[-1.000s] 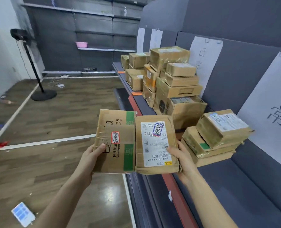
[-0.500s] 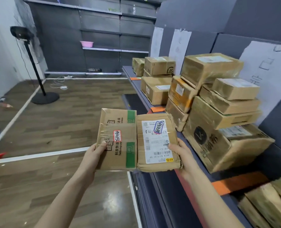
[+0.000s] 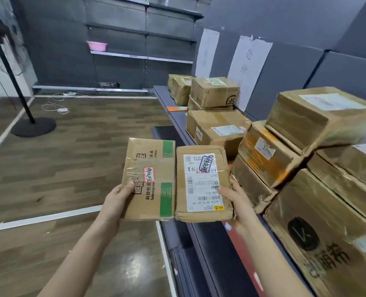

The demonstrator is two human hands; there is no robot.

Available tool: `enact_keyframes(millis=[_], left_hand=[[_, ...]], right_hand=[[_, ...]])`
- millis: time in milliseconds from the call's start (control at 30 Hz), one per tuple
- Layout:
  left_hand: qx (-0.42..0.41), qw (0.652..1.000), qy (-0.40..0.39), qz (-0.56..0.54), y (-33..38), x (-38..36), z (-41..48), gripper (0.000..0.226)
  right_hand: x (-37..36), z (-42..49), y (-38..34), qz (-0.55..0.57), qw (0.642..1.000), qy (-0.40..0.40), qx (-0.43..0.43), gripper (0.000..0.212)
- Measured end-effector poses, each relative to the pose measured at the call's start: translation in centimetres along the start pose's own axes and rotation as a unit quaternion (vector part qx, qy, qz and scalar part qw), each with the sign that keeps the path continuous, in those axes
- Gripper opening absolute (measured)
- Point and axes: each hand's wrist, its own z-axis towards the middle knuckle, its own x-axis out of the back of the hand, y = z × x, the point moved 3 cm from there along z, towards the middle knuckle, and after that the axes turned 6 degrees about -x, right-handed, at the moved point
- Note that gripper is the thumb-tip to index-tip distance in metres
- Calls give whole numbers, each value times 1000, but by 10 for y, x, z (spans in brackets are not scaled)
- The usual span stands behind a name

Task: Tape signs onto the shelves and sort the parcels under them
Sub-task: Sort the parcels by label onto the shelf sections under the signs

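We log even, rather dim indoor light; a soft glare patch on the wooden floor puts the source overhead. Shadows are weak. We note the grey shelving at the back reads dark, while the white sign is the brightest area, its writing faint. The green-striped parcel and the labelled parcel at centre are sharp, print readable. The big boxes at the right edge smear with motion blur. Wide-angle bending tilts the fan stand at the left edge.
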Motion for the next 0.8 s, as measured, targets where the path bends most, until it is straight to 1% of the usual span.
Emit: enact_keyframes(millis=[100, 167, 300, 433, 533, 600, 733, 800], left_hand=[[-2, 1000, -3, -4, 11, -7, 39, 26], [-7, 1000, -6, -3, 22, -13, 66, 26], [-26, 1000, 15, -1, 50, -24, 121, 26], [-43, 999, 23, -2, 66, -30, 165, 26], [-39, 999, 22, -5, 69, -30, 198, 27], [-32, 999, 23, -9, 69, -28, 222, 28], [-21, 999, 26, -21, 70, -17, 276, 28], [-11, 999, 22, -22, 72, -9, 307, 26]], right_hand=[[-9, 43, -18, 15, 1000, -7, 12, 43], [-16, 71, -31, 21, 999, -15, 18, 42], [-31, 126, -62, 26, 999, -21, 41, 55], [-44, 175, -85, 38, 997, -32, 52, 50], [-56, 206, -96, 42, 997, -36, 52, 60], [-63, 227, -102, 48, 997, -35, 50, 54], [-81, 277, -108, 43, 997, -27, 55, 34], [-94, 304, -110, 38, 998, -15, 49, 36]])
